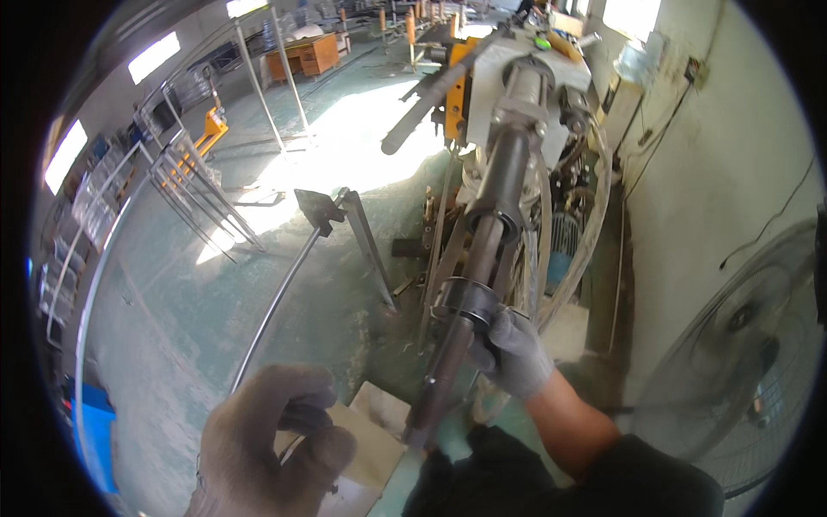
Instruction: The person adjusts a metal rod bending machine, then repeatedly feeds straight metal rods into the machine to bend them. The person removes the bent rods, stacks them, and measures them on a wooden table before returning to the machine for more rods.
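My right hand (517, 355), in a grey work glove, grips the side of a dark metal collar (469, 300). The collar sits around a long dark shaft (448, 366) that slopes down toward me; part of my fingers is hidden beside it. In the lower left, my gloved left hand (267, 439) is raised apart from the shaft. Its fingers are curled, with a gap to the thumb and nothing visible between them. A thin shiny rod (276, 314) runs from behind this hand up to a dark angled plate (319, 209).
Behind the shaft stands a machine (517, 95) with hoses (594, 207) along its right side. A large floor fan (741, 345) is by the right wall. Pale boxes (379, 409) lie below; a blue bin (95, 435), metal racks and a yellow pallet jack (211, 129) are leftward.
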`<state>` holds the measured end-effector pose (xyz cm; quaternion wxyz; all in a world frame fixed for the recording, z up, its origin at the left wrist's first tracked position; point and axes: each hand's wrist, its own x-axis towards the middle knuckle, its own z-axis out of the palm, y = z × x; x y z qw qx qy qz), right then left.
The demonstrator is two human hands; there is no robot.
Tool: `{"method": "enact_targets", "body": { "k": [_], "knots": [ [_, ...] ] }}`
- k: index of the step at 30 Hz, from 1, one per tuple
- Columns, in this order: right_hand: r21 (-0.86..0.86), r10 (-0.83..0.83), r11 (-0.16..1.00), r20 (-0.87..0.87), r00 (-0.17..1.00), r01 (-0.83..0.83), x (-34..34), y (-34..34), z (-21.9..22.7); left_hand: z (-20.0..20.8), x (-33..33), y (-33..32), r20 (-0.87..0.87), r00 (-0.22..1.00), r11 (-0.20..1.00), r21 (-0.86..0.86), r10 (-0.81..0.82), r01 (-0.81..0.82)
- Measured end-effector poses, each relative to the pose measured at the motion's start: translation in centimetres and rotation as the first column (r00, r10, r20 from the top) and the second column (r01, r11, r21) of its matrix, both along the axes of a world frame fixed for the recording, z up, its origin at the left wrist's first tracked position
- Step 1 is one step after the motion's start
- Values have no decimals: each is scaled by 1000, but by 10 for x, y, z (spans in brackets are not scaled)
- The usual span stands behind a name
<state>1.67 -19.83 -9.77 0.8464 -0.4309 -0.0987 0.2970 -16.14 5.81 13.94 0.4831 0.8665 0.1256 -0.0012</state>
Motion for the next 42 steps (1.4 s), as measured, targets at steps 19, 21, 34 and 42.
{"method": "enact_targets", "body": {
  "k": [19, 21, 34, 42],
  "knots": [
    [-373, 44, 928, 140, 989, 11, 23, -21, -19, -27, 135, -129, -191, 966, 966, 223, 176, -132],
    [-420, 63, 907, 124, 990, -5, 25, -20, -35, -30, 144, -133, -293, 940, 976, 177, 173, -124],
    [8, -248, 969, 29, 968, 248, -9, 17, -77, -50, 168, -115, -365, 923, 992, 6, 122, -129],
    [359, -343, 857, -141, 929, 371, -39, 32, -59, -61, 160, -120, -293, 955, 999, 22, 54, -49]
  ]
}}
